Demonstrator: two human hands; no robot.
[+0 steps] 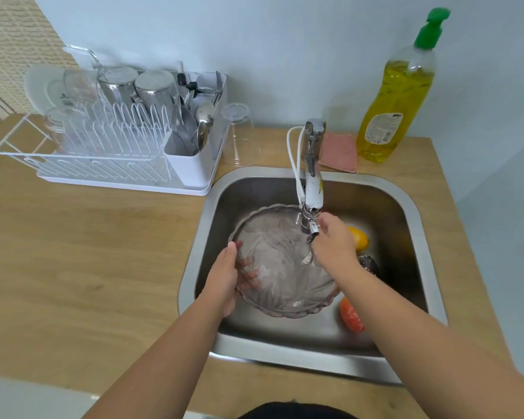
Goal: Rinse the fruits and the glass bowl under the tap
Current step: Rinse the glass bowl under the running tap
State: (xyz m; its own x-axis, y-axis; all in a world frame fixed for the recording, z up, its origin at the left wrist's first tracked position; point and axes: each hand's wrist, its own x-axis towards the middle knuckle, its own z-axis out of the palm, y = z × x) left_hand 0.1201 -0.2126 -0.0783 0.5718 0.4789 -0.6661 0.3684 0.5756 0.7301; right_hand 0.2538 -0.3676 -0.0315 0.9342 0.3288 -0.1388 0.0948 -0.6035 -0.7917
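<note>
Under the tap spout (310, 219), inside the steel sink (418, 237), the glass bowl (285, 273) is held tilted with its open side toward the camera. The left hand (224, 282) grips its rim on the side away from the fruits, thumb over the edge and fingers showing through the glass behind. The right hand (333, 240) is just beside the spout, over the bowl's other edge; its fingers are hidden, so I cannot tell whether they hold the rim or only touch the water.

Judging by its look, the bowl is stiff, fairly heavy cut glass, slick when wet and breakable against the steel, so the scalloped rim, taken with thumb inside and fingers outside on two opposite sides, seems the safest hold.

Three fruits lie in the sink on the far side of the bowl from the left hand: one orange-yellow fruit (359, 237) behind the right hand, one dark fruit (368, 264) beside the forearm, and one reddish-orange fruit (351, 319) nearest the front wall. They look firm and round, likely to roll and slip when wet, best cupped in the palm.

One bowl, one tap.
</note>
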